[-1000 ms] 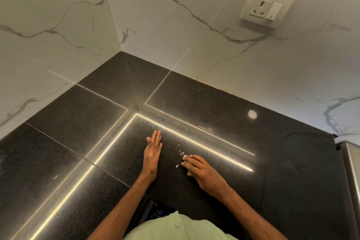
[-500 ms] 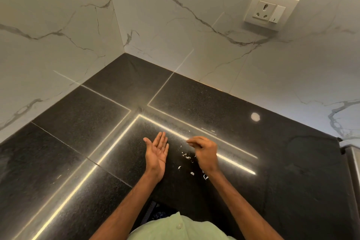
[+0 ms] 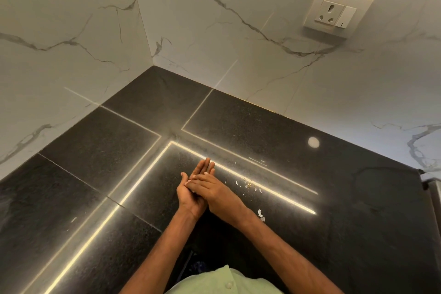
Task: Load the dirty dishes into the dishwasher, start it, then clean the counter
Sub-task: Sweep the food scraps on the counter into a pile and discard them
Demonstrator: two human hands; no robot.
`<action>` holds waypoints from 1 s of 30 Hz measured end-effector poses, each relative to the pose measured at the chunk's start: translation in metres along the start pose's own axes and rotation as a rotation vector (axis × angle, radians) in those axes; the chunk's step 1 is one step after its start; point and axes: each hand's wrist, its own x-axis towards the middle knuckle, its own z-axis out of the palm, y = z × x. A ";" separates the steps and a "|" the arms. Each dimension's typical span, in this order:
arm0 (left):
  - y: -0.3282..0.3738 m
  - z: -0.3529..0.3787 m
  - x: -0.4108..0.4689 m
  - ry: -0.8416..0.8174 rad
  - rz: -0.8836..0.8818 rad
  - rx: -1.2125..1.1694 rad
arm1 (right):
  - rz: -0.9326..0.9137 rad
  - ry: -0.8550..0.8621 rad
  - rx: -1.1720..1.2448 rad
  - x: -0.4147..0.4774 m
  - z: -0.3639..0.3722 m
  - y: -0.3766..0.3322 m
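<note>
A black granite counter (image 3: 310,198) fills the corner under white marble walls. Small white and tan crumbs (image 3: 249,185) lie scattered on it, with one larger white scrap (image 3: 261,213) nearer me. My left hand (image 3: 191,194) is held palm up just above the counter, fingers straight. My right hand (image 3: 216,190) lies across that palm, its fingertips touching the palm. Whether any crumbs sit in the palm is hidden by the right hand. No dishes or dishwasher show.
A wall socket with a switch (image 3: 336,13) sits high on the right wall. Bright strip-light reflections cross the counter. A steel edge (image 3: 435,188) shows at the far right. My pale green shirt (image 3: 226,281) is at the bottom.
My right hand left the crumbs on the counter and moved left onto my left palm. The left hand turned palm up and stayed in place. The crumbs now lie right of both hands.
</note>
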 end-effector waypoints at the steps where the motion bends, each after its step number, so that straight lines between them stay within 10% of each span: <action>1: -0.002 0.004 -0.002 -0.011 -0.005 0.005 | -0.059 0.066 0.012 -0.001 -0.002 0.001; 12: 0.001 0.022 -0.010 0.061 -0.062 -0.019 | 0.377 0.647 0.295 -0.051 -0.039 0.023; 19: 0.017 0.013 -0.008 0.056 -0.021 -0.072 | 0.797 0.098 -0.293 -0.138 0.004 0.056; 30: 0.030 0.002 -0.015 0.102 0.046 -0.015 | 0.351 -0.158 -0.056 -0.011 -0.006 0.077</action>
